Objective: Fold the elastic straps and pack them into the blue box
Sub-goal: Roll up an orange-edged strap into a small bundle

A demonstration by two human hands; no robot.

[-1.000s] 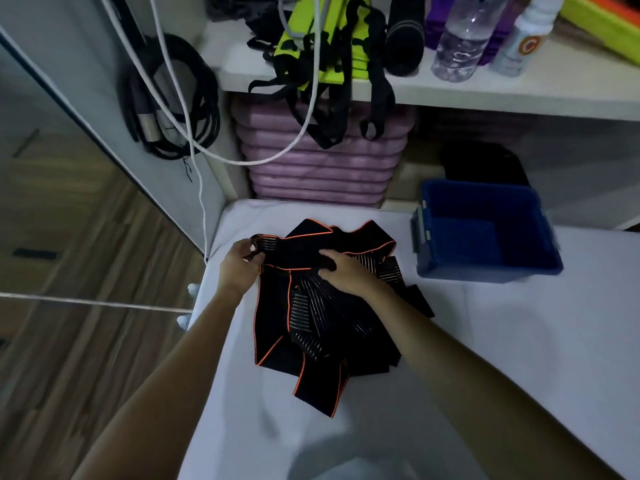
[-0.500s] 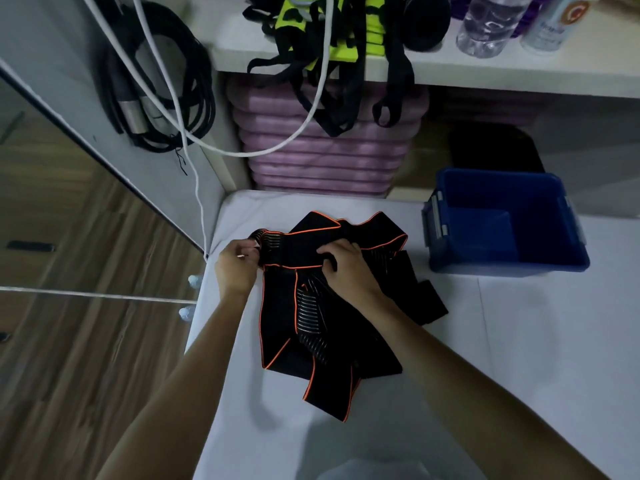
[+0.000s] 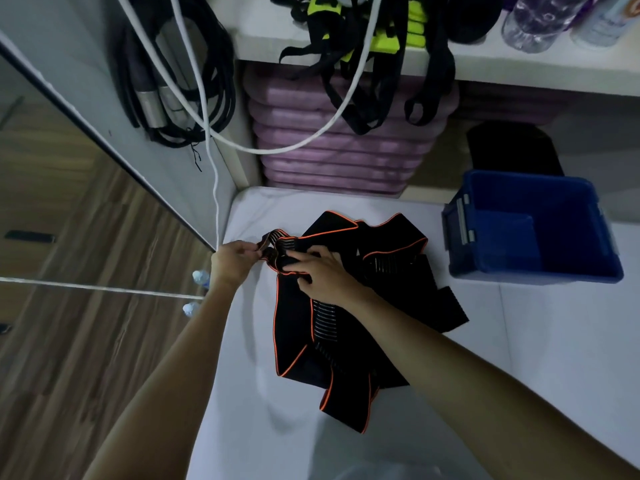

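Two hands at a heap of black, orange-edged elastic straps [image 3: 349, 327] on a white tabletop [image 3: 519, 341].

Left hand [image 3: 232, 262]: reaches in from the tabletop's left edge, fingers curled, pinching the striped end of one strap at the heap's far left corner. Right hand [image 3: 323, 273]: lies palm down on top of the heap just beside the left hand, fingers bent and gripping the same strap along its orange edge. Straps: loose, overlapping, unfolded, spread toward the near edge. Blue box [image 3: 533, 226]: open-topped, on the tabletop well to the right of the heap, apart from it. Behind: stacked purple mats [image 3: 343, 147] under a shelf [image 3: 519, 67]; black webbing [image 3: 363, 81] and a white cable [image 3: 332, 123] hang down in front of them; coiled black cables [image 3: 180, 74] on the wall to the left.
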